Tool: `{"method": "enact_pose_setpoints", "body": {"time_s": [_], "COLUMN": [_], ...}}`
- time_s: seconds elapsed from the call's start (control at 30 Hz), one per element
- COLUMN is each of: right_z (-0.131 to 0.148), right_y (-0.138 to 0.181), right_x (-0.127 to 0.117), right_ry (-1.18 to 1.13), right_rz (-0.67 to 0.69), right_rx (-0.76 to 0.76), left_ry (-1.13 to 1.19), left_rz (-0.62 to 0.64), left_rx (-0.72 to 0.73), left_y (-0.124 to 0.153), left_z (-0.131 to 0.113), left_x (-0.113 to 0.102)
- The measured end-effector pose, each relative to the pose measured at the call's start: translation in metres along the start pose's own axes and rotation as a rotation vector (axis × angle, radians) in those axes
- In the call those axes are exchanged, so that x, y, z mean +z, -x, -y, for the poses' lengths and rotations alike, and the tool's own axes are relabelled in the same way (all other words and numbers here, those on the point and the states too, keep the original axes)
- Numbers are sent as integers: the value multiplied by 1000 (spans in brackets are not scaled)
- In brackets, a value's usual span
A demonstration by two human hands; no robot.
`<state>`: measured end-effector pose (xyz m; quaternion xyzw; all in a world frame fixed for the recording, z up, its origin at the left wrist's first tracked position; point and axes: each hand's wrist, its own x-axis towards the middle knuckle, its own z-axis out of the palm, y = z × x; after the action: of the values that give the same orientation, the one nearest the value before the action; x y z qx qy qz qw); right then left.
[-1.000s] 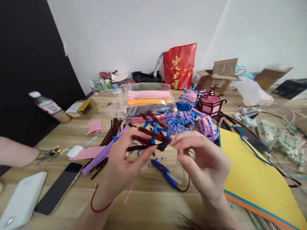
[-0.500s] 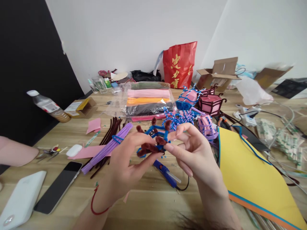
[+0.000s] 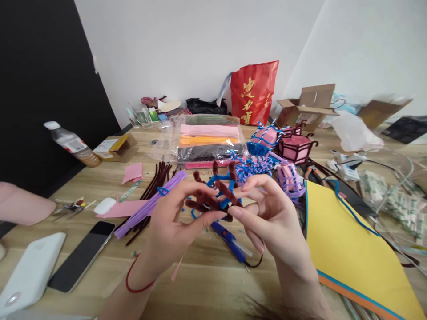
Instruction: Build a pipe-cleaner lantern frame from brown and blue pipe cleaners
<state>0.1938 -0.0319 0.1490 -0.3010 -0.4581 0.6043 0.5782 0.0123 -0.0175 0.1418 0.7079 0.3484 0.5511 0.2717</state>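
Note:
Between both hands is a small frame of brown and blue pipe cleaners (image 3: 227, 191), its brown ends sticking up and out. My left hand (image 3: 180, 218) pinches its left side between thumb and fingers. On the opposite side, my right hand (image 3: 271, 213) grips the frame's lower right edge with thumb and fingertips. Fingers hide part of the frame. Below it on the table lies a blue glue gun (image 3: 230, 242) with a clear nozzle cover and a black cord. A bundle of purple pipe cleaners (image 3: 150, 204) rests across brown pipe cleaners (image 3: 156, 178) beside my left hand.
Finished pink lanterns (image 3: 295, 146) and blue-white twisted pieces (image 3: 255, 164) stand behind my right hand. Yellow sheets (image 3: 347, 240) lie at right. A phone (image 3: 83, 255), white power bank (image 3: 33, 273) and bottle (image 3: 71, 144) are at left. Packed pipe cleaners (image 3: 210, 140) and a red bag (image 3: 255, 93) sit behind.
The pipe-cleaner frame has tilted slightly in my hands, so its brown ends show more clearly. Both hands keep their hold. The view has shifted a little.

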Motion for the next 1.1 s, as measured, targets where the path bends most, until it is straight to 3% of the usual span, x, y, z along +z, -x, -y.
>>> {"method": "enact_pose_setpoints", "body": {"time_s": [0.17, 0.37, 0.7, 0.87, 1.0, 1.1], "right_z": [-2, -6, -17, -15, -15, -14], "right_y": [0, 3, -4, -10, -13, -16], "right_x": [0, -1, -5, -5, -8, -12], "right_ry": [139, 310, 654, 753, 878, 913], "right_rz": [-42, 4, 18, -100, -215, -177], "right_rx": [-41, -88, -469, -705, -789, -775], "left_ry": [82, 292, 378, 540, 606, 554], "left_rz": [9, -89, -67, -191, -263, -291], "left_rx": [-71, -176, -365, -484, -485, -438], "left_y": [-6, -12, -15, -17, -19, -17], "left_z": [3, 3, 14, 17, 16, 16], "left_x": [-2, -3, -4, -2, 3, 6]}}
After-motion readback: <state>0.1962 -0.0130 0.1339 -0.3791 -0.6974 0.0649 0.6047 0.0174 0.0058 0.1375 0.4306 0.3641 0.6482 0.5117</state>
